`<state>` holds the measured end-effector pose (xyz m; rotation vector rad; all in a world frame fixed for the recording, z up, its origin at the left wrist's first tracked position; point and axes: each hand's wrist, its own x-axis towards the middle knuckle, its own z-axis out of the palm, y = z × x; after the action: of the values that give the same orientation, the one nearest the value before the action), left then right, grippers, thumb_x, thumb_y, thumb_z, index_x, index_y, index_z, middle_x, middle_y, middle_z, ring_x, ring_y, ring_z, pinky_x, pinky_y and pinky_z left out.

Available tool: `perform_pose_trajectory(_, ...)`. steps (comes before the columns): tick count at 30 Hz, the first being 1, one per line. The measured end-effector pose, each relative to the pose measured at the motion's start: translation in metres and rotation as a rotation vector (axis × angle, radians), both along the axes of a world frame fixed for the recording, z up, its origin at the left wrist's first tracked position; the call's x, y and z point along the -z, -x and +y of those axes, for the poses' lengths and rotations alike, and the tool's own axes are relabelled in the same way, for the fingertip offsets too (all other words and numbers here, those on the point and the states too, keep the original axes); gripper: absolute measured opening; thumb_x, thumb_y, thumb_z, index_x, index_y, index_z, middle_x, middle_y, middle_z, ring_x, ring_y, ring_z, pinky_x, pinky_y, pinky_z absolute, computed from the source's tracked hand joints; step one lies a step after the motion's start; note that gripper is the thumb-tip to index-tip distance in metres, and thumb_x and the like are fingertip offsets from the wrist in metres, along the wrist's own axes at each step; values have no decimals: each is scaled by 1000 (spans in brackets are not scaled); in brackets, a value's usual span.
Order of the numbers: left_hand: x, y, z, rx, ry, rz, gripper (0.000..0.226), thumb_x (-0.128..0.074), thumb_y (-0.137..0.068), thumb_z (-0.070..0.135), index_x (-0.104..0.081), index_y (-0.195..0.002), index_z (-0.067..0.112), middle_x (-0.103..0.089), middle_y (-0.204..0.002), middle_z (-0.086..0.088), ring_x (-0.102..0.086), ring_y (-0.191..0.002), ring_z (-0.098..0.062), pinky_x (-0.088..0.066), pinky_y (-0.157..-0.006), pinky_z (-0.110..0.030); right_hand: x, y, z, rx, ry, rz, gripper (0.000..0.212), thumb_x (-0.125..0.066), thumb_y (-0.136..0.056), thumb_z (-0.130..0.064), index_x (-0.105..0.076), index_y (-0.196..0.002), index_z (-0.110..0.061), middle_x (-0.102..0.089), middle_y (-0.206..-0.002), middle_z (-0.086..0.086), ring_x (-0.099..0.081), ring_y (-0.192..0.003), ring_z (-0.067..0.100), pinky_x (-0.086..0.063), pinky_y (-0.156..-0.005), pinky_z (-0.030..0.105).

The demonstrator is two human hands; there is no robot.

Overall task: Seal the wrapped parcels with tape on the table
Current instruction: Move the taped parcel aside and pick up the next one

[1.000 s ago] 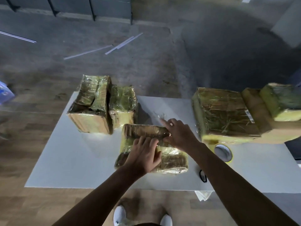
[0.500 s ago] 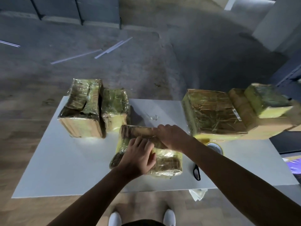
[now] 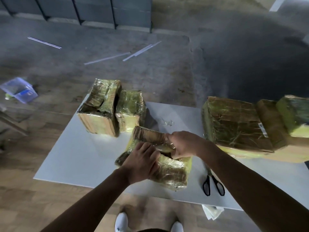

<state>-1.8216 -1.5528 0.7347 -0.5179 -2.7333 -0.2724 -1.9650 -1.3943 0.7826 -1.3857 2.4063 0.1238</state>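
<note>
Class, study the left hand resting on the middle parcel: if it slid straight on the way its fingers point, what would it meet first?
Most likely the right hand, which grips the same parcel just beyond the fingertips of the left hand; depth is unclear, so it might slide past.

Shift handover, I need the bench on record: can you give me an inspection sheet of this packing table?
Surface: white rectangular table, parcels on it.
Job's things: film-wrapped cardboard parcel at centre; two wrapped parcels back left; larger wrapped parcels right; no tape roll seen.
Clutter: black-handled scissors right of the centre parcel; crumpled clear scrap behind it.
Hands: left hand presses on the centre parcel; right hand grips its far end.
Cables: nothing seen.
Surroundings: floor, part wood; clear plastic box and white strips lie on it.
</note>
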Motion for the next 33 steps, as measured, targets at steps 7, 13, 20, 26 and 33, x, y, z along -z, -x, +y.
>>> perform_pose_trajectory(7,1,-3,0,-58,10,27,20,-51,-86,26,-64,-87,11,-60,-103,-12,-54,-91,-29,-47,-78,-39,3,-1,7,-12,27,-16,53,-67,-83,-40,-47,-124,-13,-56,-91,3,-55,-75,18,-38,-60,28)
perform_pose_trajectory(13,11,-18,3,-104,-85,-129,22,-51,-86,24,-67,-92,10,-63,-91,-5,-57,-76,-24,-49,-65,-35,22,-6,26,37,132,-131,87,-58,-90,-49,-9,-154,-16,-33,-149,8,-42,-128,24,-40,-103,36)
perform_pose_trajectory(20,-13,4,30,-176,-67,-193,9,-56,-78,20,-62,-81,13,-58,-78,-2,-58,-70,-19,-47,-57,-30,46,-8,38,116,287,-72,71,-40,-93,-54,-27,-150,-15,-29,-155,11,-25,-143,27,-23,-116,42)
perform_pose_trajectory(26,-26,36,94,-175,-236,-253,24,-56,-88,18,-62,-111,13,-62,-110,-4,-56,-101,-21,-48,-79,-31,46,-20,75,500,762,97,41,-39,-94,-30,-68,-111,-7,-66,-114,9,-59,-111,23,-46,-95,31)
perform_pose_trajectory(33,-23,61,176,-61,-492,-397,18,-49,-89,11,-65,-97,9,-60,-92,-10,-57,-87,-25,-48,-73,-39,59,-36,148,862,640,43,19,-52,-94,-14,-68,-90,-5,-67,-93,10,-60,-90,25,-43,-78,33)
